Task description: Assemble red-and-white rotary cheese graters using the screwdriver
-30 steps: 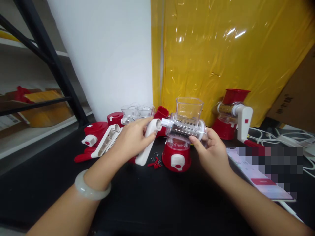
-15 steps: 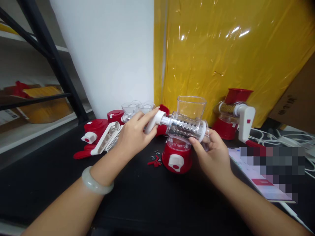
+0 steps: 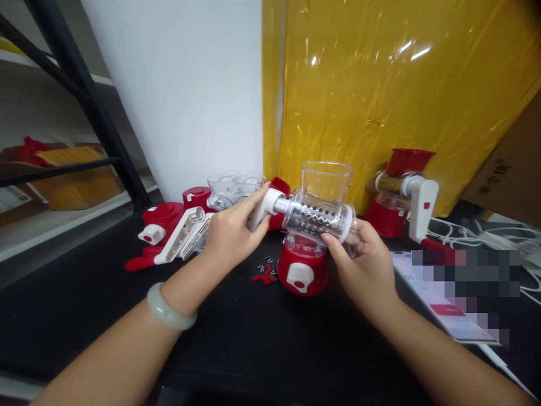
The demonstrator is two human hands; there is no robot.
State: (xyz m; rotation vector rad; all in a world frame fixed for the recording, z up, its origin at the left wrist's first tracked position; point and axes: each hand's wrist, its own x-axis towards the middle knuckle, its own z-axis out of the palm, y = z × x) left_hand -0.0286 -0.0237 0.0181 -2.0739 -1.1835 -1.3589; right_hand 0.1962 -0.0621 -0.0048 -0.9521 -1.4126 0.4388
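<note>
A rotary grater (image 3: 302, 270) with a red base and clear housing stands upright on the black table in front of me. Inside its housing lies a perforated metal drum (image 3: 315, 219). My left hand (image 3: 232, 231) is closed around the white crank handle (image 3: 270, 202), whose shaft runs into the drum's left end. My right hand (image 3: 366, 259) grips the drum's white-rimmed right end, thumb in front and fingers partly hidden behind. Small red parts (image 3: 266, 276) and several screws (image 3: 267, 260) lie left of the base.
Red bases (image 3: 164, 217), white handles (image 3: 177, 237) and clear housings (image 3: 224, 186) are grouped at the left back. A complete red grater (image 3: 389, 211) stands at the back right, near white cables (image 3: 473, 234). A partly blurred tablet-like screen (image 3: 439, 304) lies at the right.
Both hands keep their hold on the crank handle and drum end. The view has shifted very slightly; the grater itself looks almost unchanged.
</note>
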